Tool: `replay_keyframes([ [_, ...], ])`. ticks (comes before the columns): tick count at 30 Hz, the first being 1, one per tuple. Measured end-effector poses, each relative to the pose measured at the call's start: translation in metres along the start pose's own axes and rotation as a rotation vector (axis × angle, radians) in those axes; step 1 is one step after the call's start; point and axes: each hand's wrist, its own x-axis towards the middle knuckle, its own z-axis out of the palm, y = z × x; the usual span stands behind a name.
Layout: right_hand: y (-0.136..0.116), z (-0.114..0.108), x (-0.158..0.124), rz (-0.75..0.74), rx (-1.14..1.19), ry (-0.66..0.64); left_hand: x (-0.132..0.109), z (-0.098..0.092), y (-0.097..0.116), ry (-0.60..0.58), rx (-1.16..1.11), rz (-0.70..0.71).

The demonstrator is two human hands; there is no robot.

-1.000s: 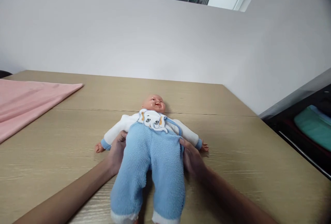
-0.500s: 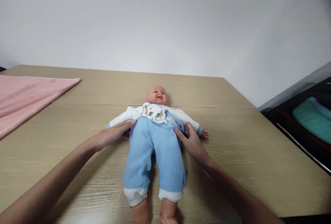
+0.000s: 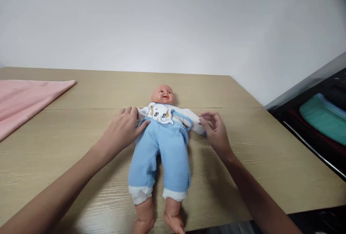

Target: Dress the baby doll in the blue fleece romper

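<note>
A bald baby doll [image 3: 163, 94] lies on its back with its feet toward me. It wears a white long-sleeved top and light-blue fleece overalls [image 3: 159, 147] with an elephant face on the bib. A blue strap [image 3: 186, 116] makes a loose loop at the bib's right side. My left hand [image 3: 123, 126] is closed at the left upper edge of the overalls, thumb on the blue cloth and curled fingers by the sleeve. Beside the right sleeve [image 3: 195, 120], my right hand [image 3: 216, 131] is open, fingers bent and apart, fingertips at the cloth.
The doll lies on a light wooden table [image 3: 243, 176] with a seam across it. Pink cloth [image 3: 24, 102] is spread at the left. A pale wall [image 3: 121, 21] rises behind. Beyond the right edge, green folded fabric [image 3: 323, 118] lies in a dark space.
My left hand has moved up from the doll's side onto the overalls' upper edge. My right hand has left the strap and moved right to the sleeve. The view has tilted down slightly.
</note>
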Motion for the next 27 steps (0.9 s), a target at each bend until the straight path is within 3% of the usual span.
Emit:
replay_keyframes([
  [3, 0.0, -0.034, 0.011, -0.091, -0.284, -0.056, 0.013, 0.006, 0.018, -0.08, 0.195, 0.2],
  [7, 0.02, -0.063, 0.006, -0.177, -0.504, -0.294, 0.044, 0.036, 0.037, -0.287, -0.01, 0.459],
  [11, 0.04, -0.065, -0.003, -0.179, -0.45, -0.368, 0.083, 0.078, 0.044, -0.52, 0.03, 0.591],
  [15, 0.044, -0.062, 0.0, -0.119, -0.357, -0.283, 0.107, 0.106, 0.047, -0.594, 0.092, 0.657],
  [20, 0.025, -0.058, 0.014, -0.071, -0.06, -0.102, 0.108, 0.11, 0.053, -0.624, -0.034, 0.77],
  [24, 0.009, -0.044, 0.028, -0.153, -0.013, -0.116, 0.104, 0.099, 0.054, -0.699, -0.146, 0.821],
  [27, 0.007, -0.022, 0.034, -0.189, 0.002, -0.162, 0.101, 0.091, 0.054, -0.66, -0.212, 0.836],
])
